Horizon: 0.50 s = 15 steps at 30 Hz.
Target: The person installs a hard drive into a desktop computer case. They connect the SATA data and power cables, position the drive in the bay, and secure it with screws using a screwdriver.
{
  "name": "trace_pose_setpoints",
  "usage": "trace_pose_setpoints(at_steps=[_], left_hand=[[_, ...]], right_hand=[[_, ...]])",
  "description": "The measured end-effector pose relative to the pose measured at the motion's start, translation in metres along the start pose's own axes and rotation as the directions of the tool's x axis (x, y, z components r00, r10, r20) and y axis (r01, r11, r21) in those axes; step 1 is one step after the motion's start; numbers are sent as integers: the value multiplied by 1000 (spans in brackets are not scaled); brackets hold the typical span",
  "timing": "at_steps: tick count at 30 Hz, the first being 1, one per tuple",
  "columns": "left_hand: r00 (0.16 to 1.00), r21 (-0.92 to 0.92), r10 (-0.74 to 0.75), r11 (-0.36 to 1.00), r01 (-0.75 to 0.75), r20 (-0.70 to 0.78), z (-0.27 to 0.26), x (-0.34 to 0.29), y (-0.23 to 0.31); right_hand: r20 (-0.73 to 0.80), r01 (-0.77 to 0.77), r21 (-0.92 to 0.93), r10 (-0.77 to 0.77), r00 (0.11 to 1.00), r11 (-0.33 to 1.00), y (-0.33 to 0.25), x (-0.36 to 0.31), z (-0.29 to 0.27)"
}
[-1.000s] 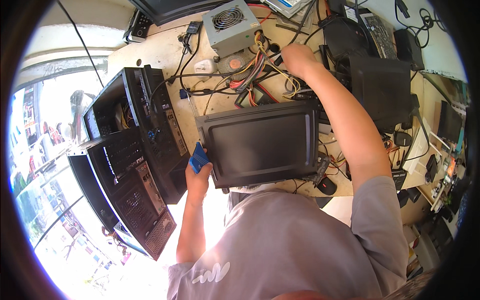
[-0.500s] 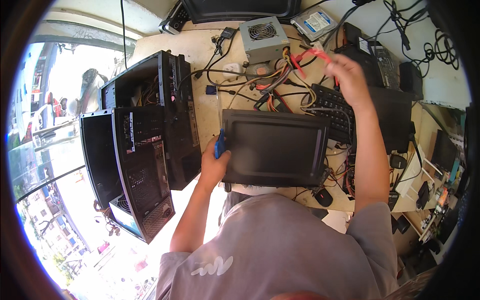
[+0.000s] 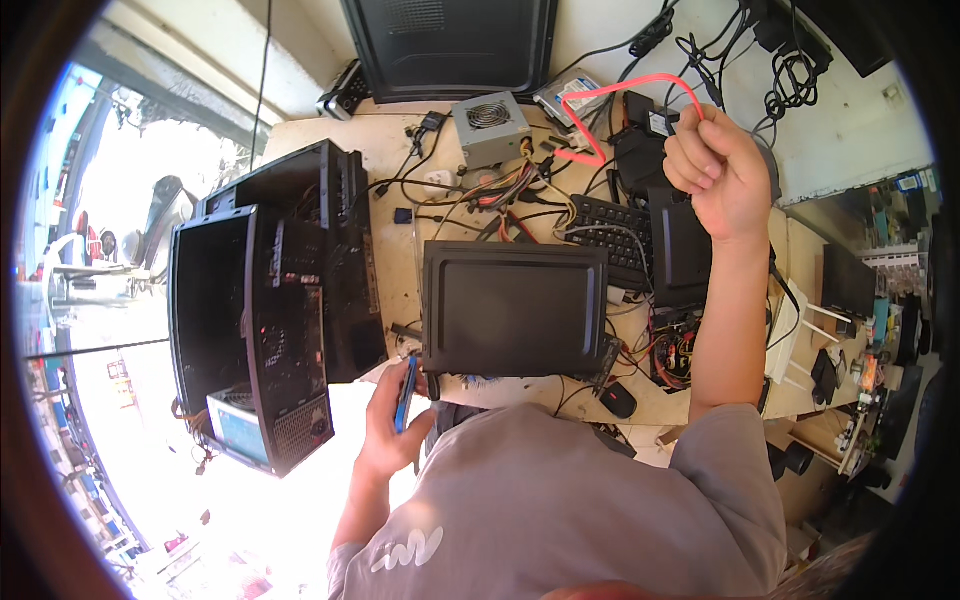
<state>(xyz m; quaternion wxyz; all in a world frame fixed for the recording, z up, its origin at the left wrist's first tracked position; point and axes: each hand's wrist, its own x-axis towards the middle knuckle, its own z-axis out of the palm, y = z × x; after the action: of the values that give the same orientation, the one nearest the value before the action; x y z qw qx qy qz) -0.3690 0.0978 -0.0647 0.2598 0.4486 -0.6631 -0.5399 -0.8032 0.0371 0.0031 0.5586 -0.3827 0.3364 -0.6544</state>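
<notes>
My right hand (image 3: 718, 170) is closed around one end of a flat red SATA cable (image 3: 640, 80), raised above the right part of the table. The cable bends over to the left, its other end hanging near the grey power supply (image 3: 478, 150). Low on the left, my left hand (image 3: 388, 425) grips a slim blue tool (image 3: 405, 395) just off the table's front edge; its kind is hard to make out. Between the hands lies a flat black metal panel (image 3: 515, 310) with a raised rim, touched by neither hand.
Two black computer cases (image 3: 250, 340) stand at the left. Behind the panel are tangled wires and a black keyboard (image 3: 610, 235). A hard drive (image 3: 575, 95) lies beside the power supply, a black mouse (image 3: 618, 400) by the front edge, and a large black panel (image 3: 450, 50) leans at the back.
My right hand has lifted the red cable up and to the right, away from the wires. My left hand has dropped from the panel's left edge toward me, still holding the blue tool.
</notes>
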Motion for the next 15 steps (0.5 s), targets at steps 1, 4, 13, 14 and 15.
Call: trace_pose_setpoints(at_steps=[1, 4, 13, 14, 15], left_hand=[[999, -32, 49, 998, -49, 20, -9, -11, 14], [975, -100, 203, 976, -194, 85, -47, -45, 44], [899, -276, 407, 856, -438, -163, -209, -111, 73], [910, -351, 361, 841, -412, -203, -228, -118, 70], [915, -410, 342, 819, -402, -215, -254, -123, 65]], right_hand=[[20, 11, -3, -11, 1000, 1000, -2, 0, 10], [101, 21, -7, -20, 995, 1000, -7, -1, 46], [449, 324, -535, -62, 891, 780, -14, 1, 207], [496, 382, -587, -56, 867, 714, -11, 6, 235], [547, 447, -618, -55, 835, 647, -8, 12, 261]])
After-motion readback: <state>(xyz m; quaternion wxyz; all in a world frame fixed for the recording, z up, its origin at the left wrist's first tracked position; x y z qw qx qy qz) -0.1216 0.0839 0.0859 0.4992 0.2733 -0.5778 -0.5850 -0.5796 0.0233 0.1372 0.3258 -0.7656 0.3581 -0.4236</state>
